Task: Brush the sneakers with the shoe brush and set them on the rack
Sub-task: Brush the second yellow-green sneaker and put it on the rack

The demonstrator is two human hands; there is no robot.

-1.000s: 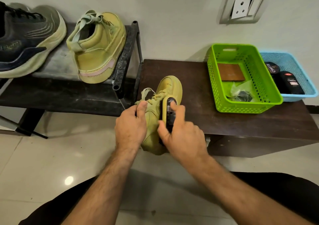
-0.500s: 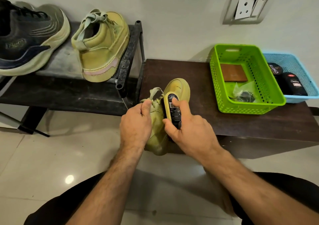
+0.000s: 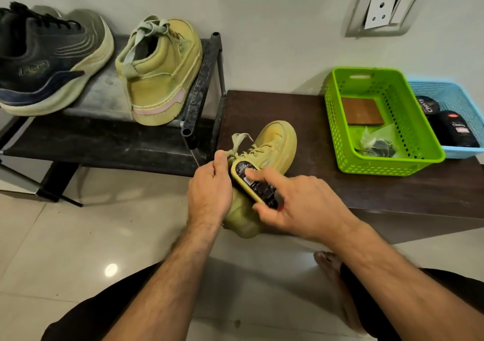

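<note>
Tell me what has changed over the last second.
The right hand drew the shoe brush back along the yellow sneaker, from near the toe toward the laces and heel. The left hand still grips the sneaker at the laces; the other shoes stay on the rack.

You see 2 olive-yellow sneakers: one on the tabletop (image 3: 272, 141), one on the rack (image 3: 159, 79) with a pink sole stripe. Brush (image 3: 252, 185): yellow body, black label. Baskets: 1 green (image 3: 419, 157), 1 blue (image 3: 463, 100), both perforated. Tabletop (image 3: 327, 183): dark brown.
</note>
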